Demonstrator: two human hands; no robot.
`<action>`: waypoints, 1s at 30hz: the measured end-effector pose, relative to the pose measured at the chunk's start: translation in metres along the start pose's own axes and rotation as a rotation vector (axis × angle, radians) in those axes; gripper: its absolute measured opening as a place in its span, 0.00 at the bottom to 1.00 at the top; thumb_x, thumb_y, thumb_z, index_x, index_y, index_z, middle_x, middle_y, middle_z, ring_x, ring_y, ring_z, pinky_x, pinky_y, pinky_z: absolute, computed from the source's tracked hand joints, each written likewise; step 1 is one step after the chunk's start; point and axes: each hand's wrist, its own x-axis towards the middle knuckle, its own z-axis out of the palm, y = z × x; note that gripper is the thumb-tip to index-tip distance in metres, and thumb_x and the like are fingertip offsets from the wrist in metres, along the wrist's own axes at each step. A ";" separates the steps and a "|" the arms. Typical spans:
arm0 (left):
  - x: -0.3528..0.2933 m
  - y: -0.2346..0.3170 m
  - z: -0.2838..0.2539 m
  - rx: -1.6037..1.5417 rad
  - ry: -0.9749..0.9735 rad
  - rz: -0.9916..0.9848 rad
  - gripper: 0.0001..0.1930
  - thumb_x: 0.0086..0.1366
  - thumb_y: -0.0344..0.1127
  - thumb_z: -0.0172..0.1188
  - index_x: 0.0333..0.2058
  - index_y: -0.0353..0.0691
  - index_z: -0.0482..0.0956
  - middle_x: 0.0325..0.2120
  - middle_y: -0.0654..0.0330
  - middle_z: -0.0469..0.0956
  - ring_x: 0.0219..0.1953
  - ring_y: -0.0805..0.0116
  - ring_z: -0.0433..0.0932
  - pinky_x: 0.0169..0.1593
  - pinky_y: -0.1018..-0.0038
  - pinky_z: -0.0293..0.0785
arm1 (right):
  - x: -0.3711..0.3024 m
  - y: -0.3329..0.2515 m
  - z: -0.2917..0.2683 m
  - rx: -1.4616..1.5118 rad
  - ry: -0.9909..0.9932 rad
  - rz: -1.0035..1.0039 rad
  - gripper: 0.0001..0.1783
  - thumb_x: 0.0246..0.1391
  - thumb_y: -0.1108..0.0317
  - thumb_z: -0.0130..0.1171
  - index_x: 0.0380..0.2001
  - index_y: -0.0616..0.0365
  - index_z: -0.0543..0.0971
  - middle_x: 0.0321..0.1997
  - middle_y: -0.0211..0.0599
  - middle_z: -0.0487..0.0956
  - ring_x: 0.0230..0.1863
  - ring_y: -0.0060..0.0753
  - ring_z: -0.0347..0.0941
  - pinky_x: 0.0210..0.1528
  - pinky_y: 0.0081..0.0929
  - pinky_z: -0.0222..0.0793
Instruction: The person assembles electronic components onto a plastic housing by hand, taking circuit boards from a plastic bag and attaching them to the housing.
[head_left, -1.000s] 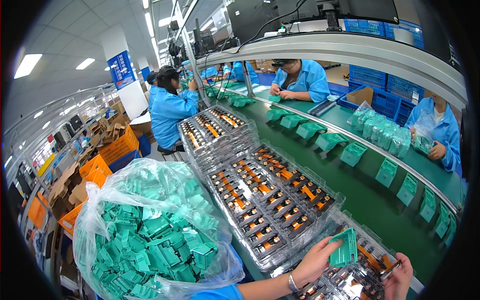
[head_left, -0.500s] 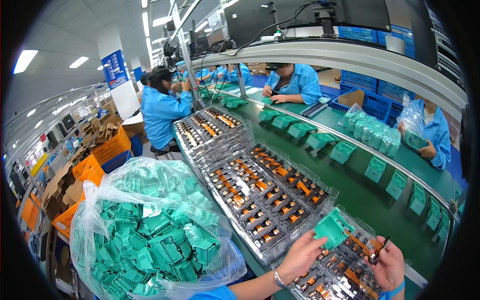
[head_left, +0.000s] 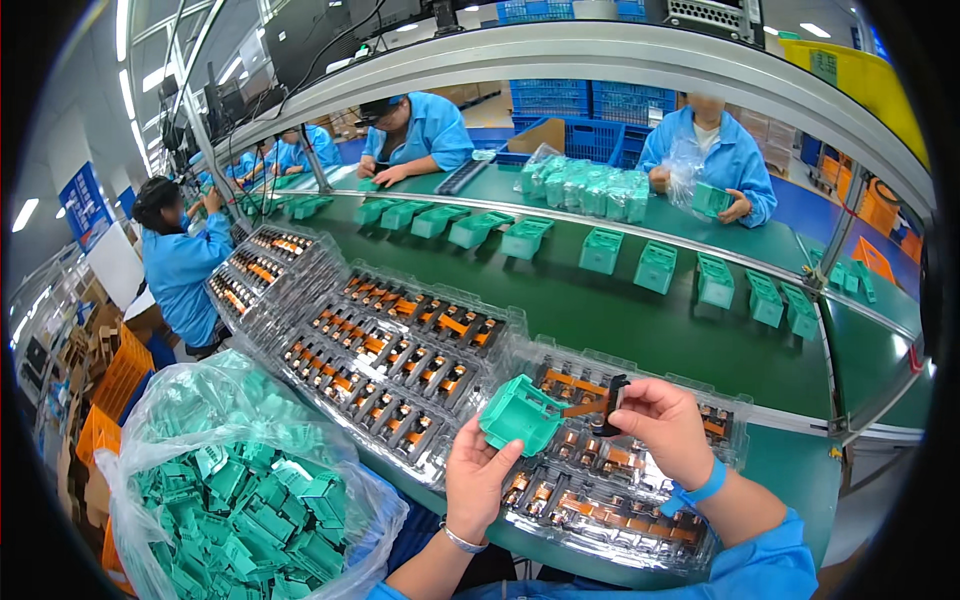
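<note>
My left hand [head_left: 476,474] grips a green plastic housing [head_left: 522,417], its hollow side facing up. Pinched in the fingers of my right hand [head_left: 664,428] is a small black part with a copper-coloured strip [head_left: 613,404]. The strip points left and its end reaches the housing's right edge; whether they touch I cannot tell. Beneath both hands lies a clear plastic tray [head_left: 736,408] filled with rows of black and copper-coloured parts. A blue band circles my right wrist.
Left of me stands a clear bag [head_left: 375,500] heaped with green housings [head_left: 250,505]. Further stacked trays [head_left: 395,365] run along the bench to the left. Beyond them, a green conveyor [head_left: 560,300] has a row of green housings [head_left: 602,250]. Co-workers in blue [head_left: 425,135] sit across.
My view has swung right. The two hands have come closer together, bringing the copper-coloured strip up to the green housing. Both hands keep hold of their parts.
</note>
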 end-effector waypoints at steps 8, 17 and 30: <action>-0.017 0.000 0.007 0.131 -0.034 -0.007 0.27 0.56 0.19 0.58 0.53 0.29 0.58 0.49 0.51 0.69 0.51 0.66 0.70 0.54 0.72 0.68 | -0.017 -0.018 0.019 -0.439 -0.048 -0.210 0.12 0.48 0.78 0.60 0.38 0.69 0.75 0.35 0.34 0.73 0.35 0.21 0.73 0.37 0.17 0.72; -0.031 0.001 0.012 0.172 -0.129 -0.008 0.28 0.56 0.19 0.59 0.54 0.28 0.58 0.49 0.51 0.68 0.52 0.64 0.69 0.54 0.72 0.68 | -0.019 -0.008 0.016 -0.652 -0.073 -0.273 0.11 0.46 0.73 0.62 0.35 0.63 0.77 0.28 0.33 0.73 0.27 0.23 0.70 0.30 0.20 0.68; -0.046 0.008 0.021 0.193 -0.209 -0.004 0.28 0.55 0.20 0.60 0.54 0.26 0.60 0.47 0.50 0.69 0.49 0.66 0.71 0.52 0.72 0.70 | -0.024 0.013 0.006 -0.233 -0.112 0.022 0.10 0.47 0.73 0.62 0.34 0.64 0.75 0.31 0.32 0.76 0.34 0.20 0.73 0.38 0.19 0.71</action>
